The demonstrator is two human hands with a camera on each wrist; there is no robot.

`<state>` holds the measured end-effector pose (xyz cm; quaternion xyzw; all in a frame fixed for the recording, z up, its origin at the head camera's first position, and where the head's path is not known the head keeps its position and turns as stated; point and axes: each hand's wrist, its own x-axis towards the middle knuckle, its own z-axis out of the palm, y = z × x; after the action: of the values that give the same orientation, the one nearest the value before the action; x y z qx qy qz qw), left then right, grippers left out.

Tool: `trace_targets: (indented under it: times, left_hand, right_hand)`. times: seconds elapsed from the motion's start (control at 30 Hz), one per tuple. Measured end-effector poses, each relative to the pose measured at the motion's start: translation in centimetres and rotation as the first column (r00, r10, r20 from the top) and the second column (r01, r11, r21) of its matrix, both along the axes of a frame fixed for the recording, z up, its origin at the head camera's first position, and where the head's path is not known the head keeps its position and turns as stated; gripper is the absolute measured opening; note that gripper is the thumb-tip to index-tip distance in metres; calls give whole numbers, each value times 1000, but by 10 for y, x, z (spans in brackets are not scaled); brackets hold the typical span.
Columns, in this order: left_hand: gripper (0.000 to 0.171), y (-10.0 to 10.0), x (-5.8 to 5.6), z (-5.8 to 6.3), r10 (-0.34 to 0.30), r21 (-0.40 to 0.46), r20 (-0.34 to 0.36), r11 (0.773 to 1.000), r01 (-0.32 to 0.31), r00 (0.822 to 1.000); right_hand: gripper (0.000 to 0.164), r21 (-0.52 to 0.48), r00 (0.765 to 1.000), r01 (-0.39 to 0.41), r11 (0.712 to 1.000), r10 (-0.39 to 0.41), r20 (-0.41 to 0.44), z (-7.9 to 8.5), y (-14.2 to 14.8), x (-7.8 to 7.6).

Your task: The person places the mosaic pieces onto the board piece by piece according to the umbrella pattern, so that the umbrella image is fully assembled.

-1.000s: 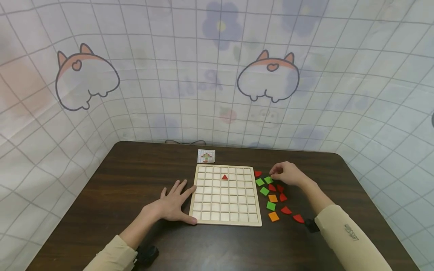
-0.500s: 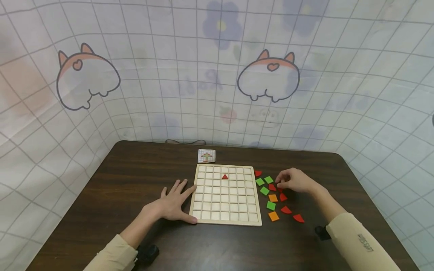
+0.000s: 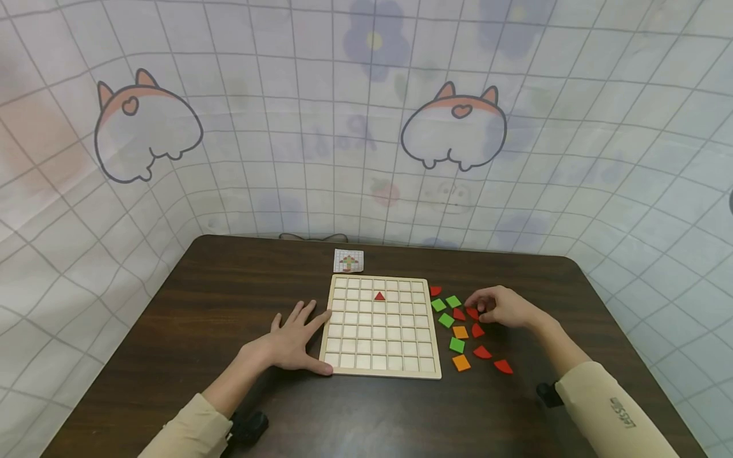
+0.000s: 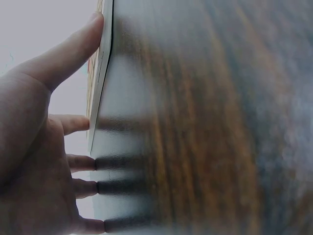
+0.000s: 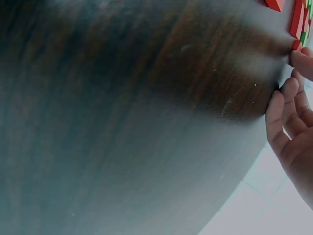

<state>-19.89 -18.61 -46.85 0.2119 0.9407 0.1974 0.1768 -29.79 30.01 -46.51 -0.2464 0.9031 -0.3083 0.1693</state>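
Observation:
A pale wooden grid board (image 3: 336, 369) lies flat on the dark table, with a red triangle tile (image 3: 380, 296) in one of its upper cells. My left hand (image 3: 289, 343) rests with fingers spread at the board's left side; its thumb (image 4: 80, 46) and index fingertip touch the edge. Right of the board, my right hand (image 3: 505, 308) pinches a red quarter-circle tile (image 3: 472, 313), low at the table. In the right wrist view the thumb presses against that tile (image 5: 295, 47), and the other fingers curve beside it.
Loose tiles lie right of the board: several green squares (image 3: 446, 320), orange squares (image 3: 460, 333) and red quarter-circles (image 3: 482, 352). A small pattern card (image 3: 349, 261) lies behind the board. Printed cloth (image 3: 355, 127) hangs behind the table, with a thin cable (image 3: 313, 238) along the back edge.
My right hand has moved right and slightly nearer, from beside the upper green tile to the red quarter-circle tile. My left hand stays at the board's edge.

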Motion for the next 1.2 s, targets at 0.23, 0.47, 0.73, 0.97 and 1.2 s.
trace_targets:
  times: [0.23, 0.47, 0.73, 0.97, 1.2]
  left_hand:
    - [114, 1, 1, -1, 5, -2, 3, 1000, -5, 1000]
    - [114, 1, 0, -3, 9, -10, 6, 1000, -9, 1000]
    - [114, -1, 0, 0, 5, -8, 9, 1000, -5, 1000]
    - [115, 0, -1, 0, 2, -14, 8, 1000, -2, 1000]
    - [115, -1, -1, -2, 3, -14, 8, 1000, -3, 1000]
  right_hand:
    - [27, 6, 1000, 15, 1000, -15, -15, -2, -1, 1]
    - [19, 30, 999, 42, 999, -41, -36, -7, -1, 0]
    - [22, 15, 998, 30, 999, -29, -48, -7, -1, 1]
    - [18, 26, 998, 53, 998, -52, -41, -7, -1, 3]
    - [19, 63, 996, 75, 995, -72, -54, -7, -1, 3]
